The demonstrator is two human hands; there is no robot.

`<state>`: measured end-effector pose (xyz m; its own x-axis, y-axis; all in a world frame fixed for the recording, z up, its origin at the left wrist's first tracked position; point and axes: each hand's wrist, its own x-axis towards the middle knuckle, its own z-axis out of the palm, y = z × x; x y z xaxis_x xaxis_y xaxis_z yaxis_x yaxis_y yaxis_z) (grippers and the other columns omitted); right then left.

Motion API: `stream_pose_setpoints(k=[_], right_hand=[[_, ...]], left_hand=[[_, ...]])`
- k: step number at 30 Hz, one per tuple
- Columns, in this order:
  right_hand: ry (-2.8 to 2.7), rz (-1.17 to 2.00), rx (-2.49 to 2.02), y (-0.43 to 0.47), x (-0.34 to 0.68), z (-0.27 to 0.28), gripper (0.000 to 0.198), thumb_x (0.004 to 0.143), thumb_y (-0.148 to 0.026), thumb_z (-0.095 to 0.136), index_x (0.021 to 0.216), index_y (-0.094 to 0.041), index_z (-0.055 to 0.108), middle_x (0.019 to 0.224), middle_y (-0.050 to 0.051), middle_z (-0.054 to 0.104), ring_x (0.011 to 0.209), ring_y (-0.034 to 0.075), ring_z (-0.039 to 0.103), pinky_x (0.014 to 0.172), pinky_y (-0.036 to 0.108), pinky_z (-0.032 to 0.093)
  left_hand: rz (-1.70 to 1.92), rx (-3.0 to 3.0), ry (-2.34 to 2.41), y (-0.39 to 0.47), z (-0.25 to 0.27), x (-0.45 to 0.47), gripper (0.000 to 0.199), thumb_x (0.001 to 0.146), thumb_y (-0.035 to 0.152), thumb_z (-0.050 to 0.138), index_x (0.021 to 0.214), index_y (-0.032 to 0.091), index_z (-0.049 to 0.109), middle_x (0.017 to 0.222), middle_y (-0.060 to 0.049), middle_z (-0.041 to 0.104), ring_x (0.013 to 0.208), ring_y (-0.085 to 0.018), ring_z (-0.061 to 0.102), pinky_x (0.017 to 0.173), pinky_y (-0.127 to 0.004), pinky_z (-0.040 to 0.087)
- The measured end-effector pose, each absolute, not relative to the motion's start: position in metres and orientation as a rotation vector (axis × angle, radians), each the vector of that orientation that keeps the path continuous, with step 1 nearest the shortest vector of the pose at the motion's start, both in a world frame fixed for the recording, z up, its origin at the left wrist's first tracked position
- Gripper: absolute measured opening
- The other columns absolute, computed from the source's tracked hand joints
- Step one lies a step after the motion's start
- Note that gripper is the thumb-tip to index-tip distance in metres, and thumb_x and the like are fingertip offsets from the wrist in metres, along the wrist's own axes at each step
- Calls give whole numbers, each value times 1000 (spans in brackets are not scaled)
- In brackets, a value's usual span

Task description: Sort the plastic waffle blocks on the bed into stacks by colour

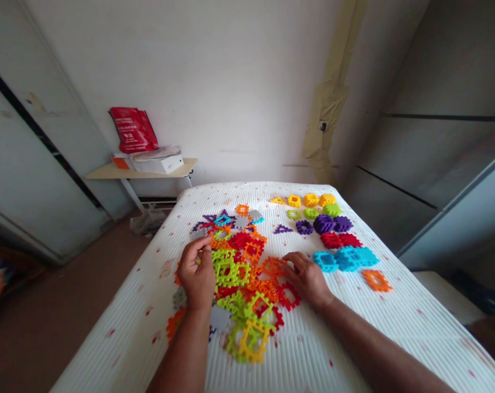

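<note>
A heap of flat plastic interlocking pieces with notched edges lies mid-table, with lime green pieces (226, 271), red pieces (241, 240), orange, grey and purple ones mixed together. My left hand (197, 273) is over the heap's left side, fingers loosely curled and thumb apart from them; nothing shows between them. At the heap's right edge, my right hand (308, 278) has its fingertips on an orange interlocking piece (273, 266), gripping its edge. Just below those fingers lies a red square frame piece (288, 296). Nearest me is a yellow square frame (254, 341) on lime green pieces.
Sorted by colour at the right are yellow stacks (311, 200), lime green stacks (311, 213), purple stacks (324, 224), red stacks (341, 240), blue stacks (351, 258) and a single orange square (377, 280). A side table (136, 172) with a red bag (132, 130) stands back left.
</note>
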<state>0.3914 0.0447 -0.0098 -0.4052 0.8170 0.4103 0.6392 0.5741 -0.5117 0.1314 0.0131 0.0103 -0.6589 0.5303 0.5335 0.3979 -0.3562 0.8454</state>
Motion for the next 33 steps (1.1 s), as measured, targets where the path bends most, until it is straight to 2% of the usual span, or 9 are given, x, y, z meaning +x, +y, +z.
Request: stream_pose_setpoints(k=[5, 9, 17, 22, 25, 28, 30, 33], right_hand=[[-2311, 243, -1250, 58, 370, 6, 30, 84, -18, 48, 113, -18, 58, 108, 9, 63, 92, 19, 61, 78, 29, 48], [-2400, 155, -1426, 77, 340, 22, 32, 84, -18, 49, 115, -20, 58, 107, 9, 64, 101, 20, 58, 85, 29, 45], [-2476, 171, -1558, 100, 303, 18, 22, 85, -29, 54, 99, -14, 62, 99, 16, 64, 92, 24, 60, 76, 32, 47], [-2546, 232, -1445, 95, 299, 14, 17, 82, -25, 58, 96, -17, 64, 99, 10, 65, 91, 18, 60, 77, 25, 44], [-2609, 280, -1338, 91, 298, 18, 12, 80, -21, 58, 87, -20, 67, 90, 4, 67, 83, 15, 61, 72, 22, 43], [-2613, 278, -1293, 91, 297, 24, 14, 82, -19, 54, 81, -19, 68, 85, 4, 67, 79, 15, 61, 70, 23, 43], [-2590, 255, -1287, 94, 294, 28, 17, 84, -19, 52, 87, -17, 68, 90, 7, 67, 85, 17, 60, 75, 26, 43], [-2582, 242, -1224, 101, 288, 29, 29, 83, -24, 55, 111, -19, 62, 115, 9, 62, 107, 20, 53, 86, 29, 41]], left_hand=[[2162, 1272, 1706, 13, 13, 134, 18, 79, 26, 56, 91, 19, 67, 89, -3, 67, 86, -18, 62, 81, -31, 48], [2155, 1288, 1702, 14, 13, 134, 18, 79, 26, 55, 89, 18, 67, 90, -4, 67, 87, -18, 62, 81, -31, 48], [2171, 1292, 1695, 13, 11, 131, 17, 80, 25, 55, 90, 19, 66, 89, -4, 67, 86, -17, 62, 81, -30, 48], [2162, 1297, 1693, 12, 13, 132, 16, 81, 24, 54, 91, 19, 66, 91, -4, 66, 87, -17, 62, 81, -30, 47], [2152, 1305, 1696, 12, 14, 132, 16, 81, 23, 54, 90, 19, 66, 90, -4, 66, 87, -18, 62, 80, -30, 47], [2161, 1299, 1691, 12, 14, 133, 16, 80, 23, 53, 89, 18, 66, 89, -4, 66, 87, -18, 61, 80, -31, 47], [2169, 1295, 1681, 13, 13, 133, 16, 80, 22, 53, 89, 18, 66, 89, -4, 66, 87, -18, 62, 83, -32, 47], [2175, 1284, 1680, 13, 12, 132, 16, 80, 23, 53, 89, 18, 66, 90, -4, 66, 89, -17, 62, 86, -33, 47]])
